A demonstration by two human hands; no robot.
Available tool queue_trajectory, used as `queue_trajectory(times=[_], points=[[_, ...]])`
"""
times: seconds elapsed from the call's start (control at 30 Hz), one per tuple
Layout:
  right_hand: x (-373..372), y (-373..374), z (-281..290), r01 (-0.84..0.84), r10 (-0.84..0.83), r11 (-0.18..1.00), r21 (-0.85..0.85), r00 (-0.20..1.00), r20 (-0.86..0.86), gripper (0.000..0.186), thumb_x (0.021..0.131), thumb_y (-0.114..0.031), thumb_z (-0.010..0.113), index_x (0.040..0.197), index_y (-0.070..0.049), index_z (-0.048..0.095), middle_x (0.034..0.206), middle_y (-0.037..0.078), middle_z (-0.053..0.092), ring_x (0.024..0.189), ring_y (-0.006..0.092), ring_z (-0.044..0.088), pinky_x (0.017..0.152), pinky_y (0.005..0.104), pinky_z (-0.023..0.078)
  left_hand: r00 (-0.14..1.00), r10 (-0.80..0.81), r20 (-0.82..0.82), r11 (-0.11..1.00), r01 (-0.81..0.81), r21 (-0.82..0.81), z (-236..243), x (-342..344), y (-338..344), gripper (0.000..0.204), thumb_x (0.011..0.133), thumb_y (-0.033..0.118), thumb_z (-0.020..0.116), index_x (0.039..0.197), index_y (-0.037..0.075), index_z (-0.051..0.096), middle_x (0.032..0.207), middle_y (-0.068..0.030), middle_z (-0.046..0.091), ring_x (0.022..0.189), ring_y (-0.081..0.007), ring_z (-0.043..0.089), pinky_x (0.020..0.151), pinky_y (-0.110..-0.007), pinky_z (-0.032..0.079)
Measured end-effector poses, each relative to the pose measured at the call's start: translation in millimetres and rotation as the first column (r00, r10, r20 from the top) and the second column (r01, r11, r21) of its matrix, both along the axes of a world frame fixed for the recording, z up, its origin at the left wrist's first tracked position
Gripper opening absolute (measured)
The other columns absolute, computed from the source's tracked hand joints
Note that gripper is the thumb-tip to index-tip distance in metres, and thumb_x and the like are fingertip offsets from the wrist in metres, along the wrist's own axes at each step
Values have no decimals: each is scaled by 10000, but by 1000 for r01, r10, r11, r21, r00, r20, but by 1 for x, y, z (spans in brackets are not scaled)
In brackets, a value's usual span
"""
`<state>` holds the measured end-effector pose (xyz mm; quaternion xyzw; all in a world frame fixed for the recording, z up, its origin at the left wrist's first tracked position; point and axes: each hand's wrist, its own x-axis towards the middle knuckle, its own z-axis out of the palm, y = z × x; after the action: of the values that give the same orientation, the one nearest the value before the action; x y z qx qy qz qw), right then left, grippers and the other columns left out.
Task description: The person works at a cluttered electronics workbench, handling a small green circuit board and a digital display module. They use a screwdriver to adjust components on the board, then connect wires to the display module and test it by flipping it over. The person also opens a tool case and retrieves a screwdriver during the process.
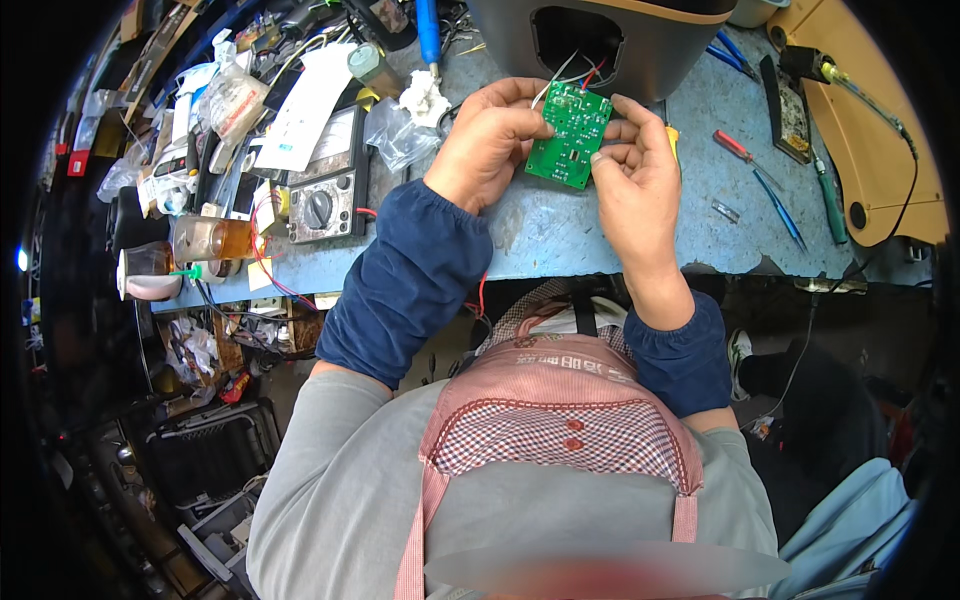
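Both hands hold a small green circuit board point(569, 135) above the blue-grey workbench point(540, 225). My left hand point(487, 140) grips its left edge. My right hand point(637, 170) pinches its right edge with the fingertips. White, red and blue wires run from the board's top edge into the dark opening of a grey and tan appliance housing point(620, 35) standing right behind it. Dark blue sleeve covers are on both forearms.
An analog multimeter point(325, 195) lies to the left among papers, plastic bags and an amber bottle point(212, 240). A red-handled screwdriver point(735, 148), a green-handled tool point(830, 205) and a blue pen-like tool point(780, 210) lie to the right. A yellow soldering stand point(870, 130) is at far right.
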<state>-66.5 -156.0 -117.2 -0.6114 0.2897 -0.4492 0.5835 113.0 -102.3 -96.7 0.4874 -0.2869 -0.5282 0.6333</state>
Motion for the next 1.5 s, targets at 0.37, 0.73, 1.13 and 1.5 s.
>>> queue_trajectory(times=[0.37, 0.73, 1.13, 1.5], points=[[2, 0, -2, 18, -18, 1000, -18, 1000, 25, 553, 910, 128, 576, 1456, 48, 542, 1143, 107, 661, 892, 103, 654, 748, 229, 574, 1000, 16, -25, 1000, -16, -4, -2, -1, -1, 497, 850, -58, 630, 1345, -97, 617, 1106, -119, 759, 948, -188, 738, 845, -300, 599], [3, 0, -2, 25, -28, 999, 44, 998, 60, 499, 980, -39, 752, 1429, 87, 575, 1171, 123, 657, 867, 116, 684, 691, 239, 585, 991, -15, -135, 998, 7, -60, 4, -2, 0, 332, 950, 52, 675, 1256, -77, 681, 1089, -137, 770, 946, -201, 749, 840, -340, 630], [4, 1, -2, -113, 112, 994, 7, 990, 80, 724, 1001, -217, 790, 1535, 141, 459, 1256, 178, 674, 919, 154, 699, 750, 273, 587, 991, -71, -109, 988, 55, -141, 5, -4, 2, 316, 1023, 72, 714, 1309, -59, 690, 1114, -123, 772, 1007, -183, 756, 922, -311, 614], [-11, -12, 7, -620, 321, 661, 422, 743, 588, 543, 1013, -182, 424, 1495, 58, 495, 1336, 232, 684, 1206, 382, 708, 1038, 592, 592, 998, -15, 65, 992, 23, -124, 4, -6, 4, 347, 951, 11, 784, 1291, -10, 717, 1059, -67, 767, 892, -123, 738, 757, -259, 604]])
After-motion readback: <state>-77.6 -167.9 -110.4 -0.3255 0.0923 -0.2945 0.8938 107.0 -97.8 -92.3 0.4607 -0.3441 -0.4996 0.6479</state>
